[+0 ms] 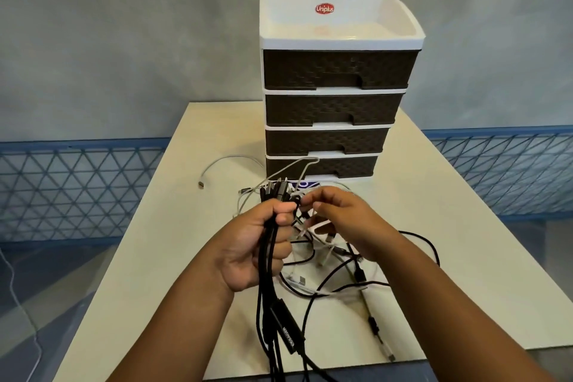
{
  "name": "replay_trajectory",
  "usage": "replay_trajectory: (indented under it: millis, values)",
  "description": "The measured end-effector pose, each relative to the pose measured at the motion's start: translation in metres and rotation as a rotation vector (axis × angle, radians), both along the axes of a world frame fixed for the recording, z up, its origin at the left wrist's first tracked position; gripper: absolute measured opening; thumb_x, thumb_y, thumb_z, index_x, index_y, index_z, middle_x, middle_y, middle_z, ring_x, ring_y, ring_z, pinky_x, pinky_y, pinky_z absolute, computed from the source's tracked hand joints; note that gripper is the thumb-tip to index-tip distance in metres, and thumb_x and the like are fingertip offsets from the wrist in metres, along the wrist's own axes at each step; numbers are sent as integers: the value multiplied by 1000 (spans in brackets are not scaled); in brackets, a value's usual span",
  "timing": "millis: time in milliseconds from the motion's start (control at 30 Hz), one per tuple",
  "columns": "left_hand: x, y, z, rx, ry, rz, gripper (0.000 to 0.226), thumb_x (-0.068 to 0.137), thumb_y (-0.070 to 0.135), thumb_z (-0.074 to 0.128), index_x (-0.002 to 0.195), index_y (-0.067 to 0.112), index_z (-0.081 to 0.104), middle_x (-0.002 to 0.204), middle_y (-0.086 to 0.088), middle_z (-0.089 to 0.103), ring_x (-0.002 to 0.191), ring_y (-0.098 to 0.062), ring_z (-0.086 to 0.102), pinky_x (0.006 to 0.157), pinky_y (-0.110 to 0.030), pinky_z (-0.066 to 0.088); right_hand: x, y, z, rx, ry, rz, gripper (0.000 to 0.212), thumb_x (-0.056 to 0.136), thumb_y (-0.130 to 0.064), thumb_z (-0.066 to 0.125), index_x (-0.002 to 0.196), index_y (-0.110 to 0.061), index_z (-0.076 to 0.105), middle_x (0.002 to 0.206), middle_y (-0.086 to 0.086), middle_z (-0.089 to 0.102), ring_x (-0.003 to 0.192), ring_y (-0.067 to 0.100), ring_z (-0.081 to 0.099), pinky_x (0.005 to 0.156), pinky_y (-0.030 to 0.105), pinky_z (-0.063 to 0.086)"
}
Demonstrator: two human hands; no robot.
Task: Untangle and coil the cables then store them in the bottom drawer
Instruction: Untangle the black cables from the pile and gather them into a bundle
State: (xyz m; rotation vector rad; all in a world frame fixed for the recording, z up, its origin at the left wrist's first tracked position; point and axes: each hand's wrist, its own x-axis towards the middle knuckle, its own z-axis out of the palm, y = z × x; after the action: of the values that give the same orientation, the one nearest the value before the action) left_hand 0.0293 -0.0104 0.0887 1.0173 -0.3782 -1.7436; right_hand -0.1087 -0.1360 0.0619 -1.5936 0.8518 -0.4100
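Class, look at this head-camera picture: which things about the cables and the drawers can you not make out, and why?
- Inside all four drawers: hidden, fronts closed.
- Black cable bundle: ends cut off by the bottom edge.
- What the right hand pinches: too small, fingers cover it.
- How many cables are in the tangle: overlapping.

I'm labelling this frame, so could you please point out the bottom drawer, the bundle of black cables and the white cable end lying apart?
bottom drawer (322, 167): head view, dark woven front.
black cables (269, 257): head view, strands below left hand's grip.
white cable (229, 158): head view, arc on table.
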Motion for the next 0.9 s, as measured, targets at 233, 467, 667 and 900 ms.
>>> replay_trajectory:
  millis: [233,467,667,900]
  values:
    - [-1,18,10,-146,-89,-25,33,88,37,58,61,21,46,47,8,22,43,-8,10,41,-21,6,2,-7,-11,-195,269,-209,16,99,-25,49,104,-21,64,102,4,68,89,23,66,85,44,56]
    - [-20,17,15,-259,-326,106,30,88,42,62,72,18,51,53,6,29,40,-6,23,39,-18,11,-30,51,44,-73,104,-217,68,95,-62,38,68,-10,72,60,4,66,54,9,55,59,28,45]
    - [-44,16,21,-280,-534,-77,31,87,44,58,77,15,52,54,5,28,44,-8,22,39,-18,23,-26,42,60,487,-290,-61,54,96,-47,50,119,-1,64,100,13,66,75,18,57,59,29,42]
    - [-46,12,19,-228,-474,89,35,90,45,54,99,11,60,55,5,19,44,-7,14,40,-17,13,-55,33,75,345,-505,-242,30,105,-29,37,80,-16,48,63,0,46,59,17,46,61,32,42]
